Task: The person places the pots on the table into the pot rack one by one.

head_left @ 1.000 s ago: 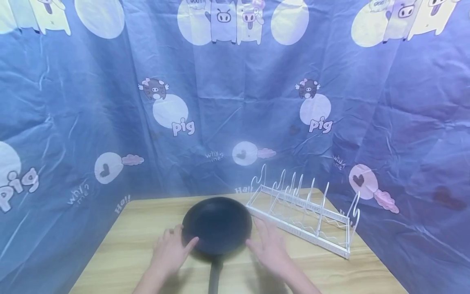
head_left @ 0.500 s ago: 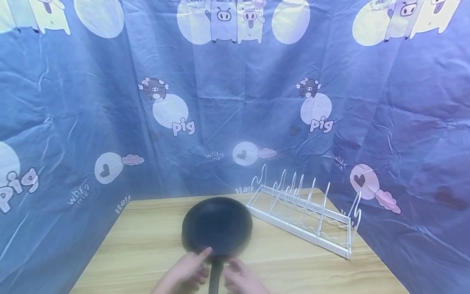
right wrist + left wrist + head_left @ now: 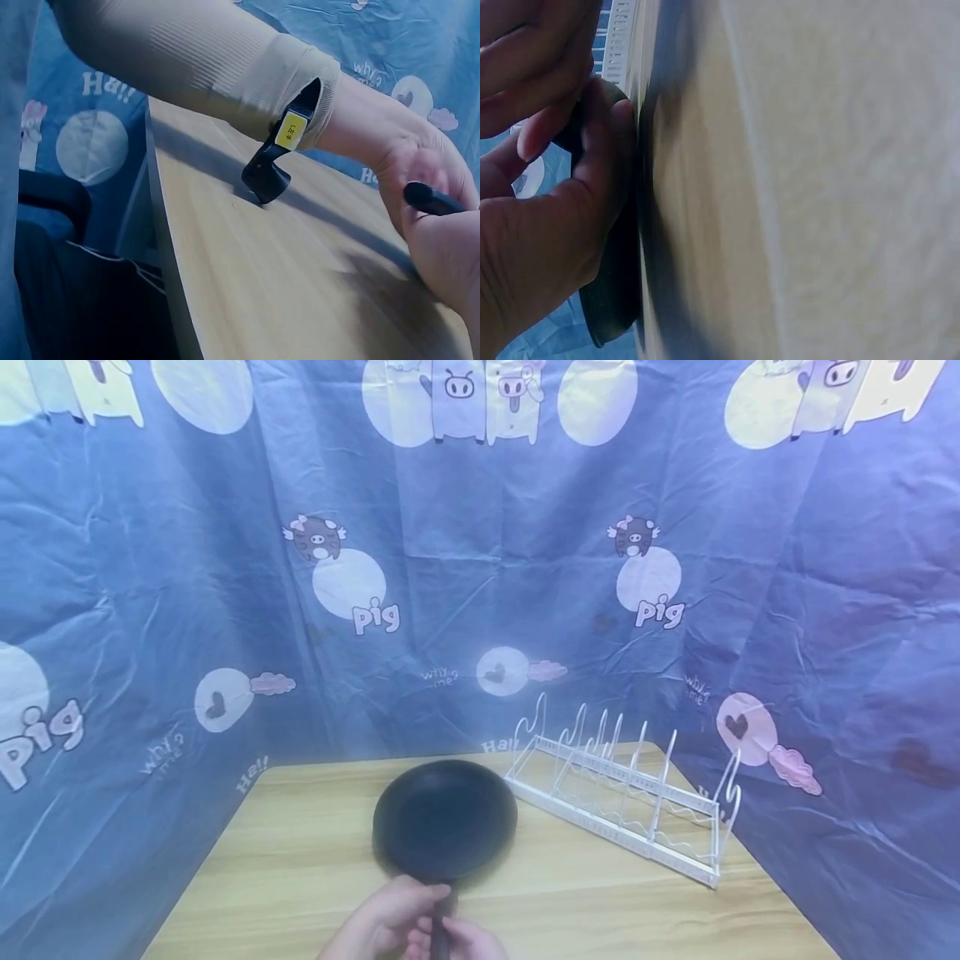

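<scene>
A dark frying pan (image 3: 444, 818) lies on the wooden table, its handle pointing toward me. My left hand (image 3: 390, 914) grips the handle close to the pan's body, thumb laid over the top. Just behind it, nearer the table's front, my right hand (image 3: 472, 939) holds the same handle; the lower frame edge cuts it off. In the left wrist view the pan (image 3: 615, 292) appears edge-on beyond my fingers. The black handle end (image 3: 431, 199) sticks out from my right hand (image 3: 450, 251) in the right wrist view.
A white wire rack (image 3: 615, 810) with upright dividers stands right of the pan, its left corner close to the pan's rim. Blue printed cloth (image 3: 480, 593) hangs around the back and sides of the wooden table (image 3: 285, 835).
Both hands have moved from the pan's left and right sides down to its handle and now grip it. The pan and rack stay in place.
</scene>
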`<state>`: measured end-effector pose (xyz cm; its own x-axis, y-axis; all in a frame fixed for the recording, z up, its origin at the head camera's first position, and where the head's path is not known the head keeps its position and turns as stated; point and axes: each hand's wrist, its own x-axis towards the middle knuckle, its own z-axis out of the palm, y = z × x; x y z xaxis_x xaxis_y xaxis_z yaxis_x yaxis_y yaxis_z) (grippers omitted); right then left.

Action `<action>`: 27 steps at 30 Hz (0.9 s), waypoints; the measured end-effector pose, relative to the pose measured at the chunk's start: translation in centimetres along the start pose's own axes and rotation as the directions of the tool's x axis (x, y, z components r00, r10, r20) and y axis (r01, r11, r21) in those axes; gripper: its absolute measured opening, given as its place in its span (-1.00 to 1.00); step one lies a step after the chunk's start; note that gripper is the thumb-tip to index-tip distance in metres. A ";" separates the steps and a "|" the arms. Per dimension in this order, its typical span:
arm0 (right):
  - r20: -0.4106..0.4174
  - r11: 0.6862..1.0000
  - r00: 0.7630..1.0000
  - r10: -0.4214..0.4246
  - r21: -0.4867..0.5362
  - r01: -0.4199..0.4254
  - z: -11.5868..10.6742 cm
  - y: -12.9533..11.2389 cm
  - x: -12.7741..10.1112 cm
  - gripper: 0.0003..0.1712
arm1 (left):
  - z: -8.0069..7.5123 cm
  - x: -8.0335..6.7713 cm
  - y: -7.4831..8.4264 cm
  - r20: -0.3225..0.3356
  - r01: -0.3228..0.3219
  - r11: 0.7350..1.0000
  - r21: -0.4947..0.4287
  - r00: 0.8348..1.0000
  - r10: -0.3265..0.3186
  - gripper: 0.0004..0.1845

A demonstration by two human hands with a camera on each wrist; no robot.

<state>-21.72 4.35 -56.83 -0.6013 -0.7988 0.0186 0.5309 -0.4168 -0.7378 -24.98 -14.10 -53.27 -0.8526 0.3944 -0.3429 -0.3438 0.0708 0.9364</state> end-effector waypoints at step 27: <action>0.162 0.991 0.987 -0.018 0.131 -0.003 0.3 0.0 -0.3 -0.75 | 0.3 -0.8 0.6 0.179 -0.071 0.990 -0.121 0.980 0.092 -0.74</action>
<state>-21.37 4.42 -56.61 -0.5063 -0.8508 0.1408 0.6063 -0.4673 -0.6434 -24.39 -14.11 -52.42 -0.7964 0.5565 -0.2367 -0.3278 -0.0683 0.9423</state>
